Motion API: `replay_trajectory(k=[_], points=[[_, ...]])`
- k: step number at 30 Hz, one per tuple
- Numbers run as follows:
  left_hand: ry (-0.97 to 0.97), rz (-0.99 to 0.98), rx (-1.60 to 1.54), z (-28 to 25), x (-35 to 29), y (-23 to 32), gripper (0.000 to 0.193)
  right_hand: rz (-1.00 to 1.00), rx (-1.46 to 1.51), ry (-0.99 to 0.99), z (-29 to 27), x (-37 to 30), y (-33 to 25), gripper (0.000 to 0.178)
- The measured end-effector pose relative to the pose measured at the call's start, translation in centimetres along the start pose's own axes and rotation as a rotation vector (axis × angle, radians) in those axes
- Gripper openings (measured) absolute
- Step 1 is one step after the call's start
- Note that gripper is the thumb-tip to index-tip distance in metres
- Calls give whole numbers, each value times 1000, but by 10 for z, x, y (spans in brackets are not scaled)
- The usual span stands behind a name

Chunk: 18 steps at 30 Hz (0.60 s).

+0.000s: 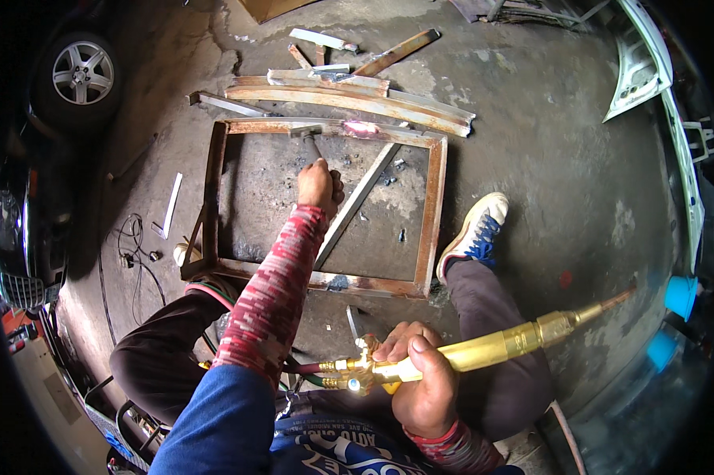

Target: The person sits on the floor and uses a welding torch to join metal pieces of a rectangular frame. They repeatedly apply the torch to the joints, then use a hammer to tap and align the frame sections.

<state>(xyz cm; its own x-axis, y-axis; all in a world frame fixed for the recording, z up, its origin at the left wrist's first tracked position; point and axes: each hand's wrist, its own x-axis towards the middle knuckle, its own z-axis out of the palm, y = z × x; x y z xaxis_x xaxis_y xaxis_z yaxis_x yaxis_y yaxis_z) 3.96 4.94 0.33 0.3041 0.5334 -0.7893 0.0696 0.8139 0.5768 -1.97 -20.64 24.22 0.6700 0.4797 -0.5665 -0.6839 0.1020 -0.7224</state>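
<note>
My left hand [317, 187] is closed round the handle of a hammer [312, 144]. The hammer's head is at the far bar of a rusty rectangular metal frame [434, 186]; whether it touches the bar I cannot tell. Just right of the hammer, a patch of that bar glows pinkish-white [361, 128]. At the lower right, my right hand [428, 384] grips a brass cutting torch [491, 348], its tip pointing right, away from the frame. No flame shows at the tip. Red and green hoses [309, 374] run from the torch's valve end.
Rusty metal bars [349, 95] lie beyond the frame, and a loose flat bar [361, 202] slants across its inside. My shoe [477, 237] stands right of it. Cables [135, 241] lie at left near a car wheel [83, 73]. Blue containers [679, 297] stand at far right.
</note>
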Motion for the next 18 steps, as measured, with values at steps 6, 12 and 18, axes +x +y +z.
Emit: replay_trajectory(k=[6, 12, 18], points=[[-120, -219, 3, 68, 17, -29, 23, -39, 38, 57, 3, 6, -15, 26], [-115, -99, 36, 39, 9, -8, 20, 20, 162, 64, 8, 1, -17, 25], [-164, -276, 113, 84, 16, -29, 19, -45, 179, 82, 5, 1, -22, 24]])
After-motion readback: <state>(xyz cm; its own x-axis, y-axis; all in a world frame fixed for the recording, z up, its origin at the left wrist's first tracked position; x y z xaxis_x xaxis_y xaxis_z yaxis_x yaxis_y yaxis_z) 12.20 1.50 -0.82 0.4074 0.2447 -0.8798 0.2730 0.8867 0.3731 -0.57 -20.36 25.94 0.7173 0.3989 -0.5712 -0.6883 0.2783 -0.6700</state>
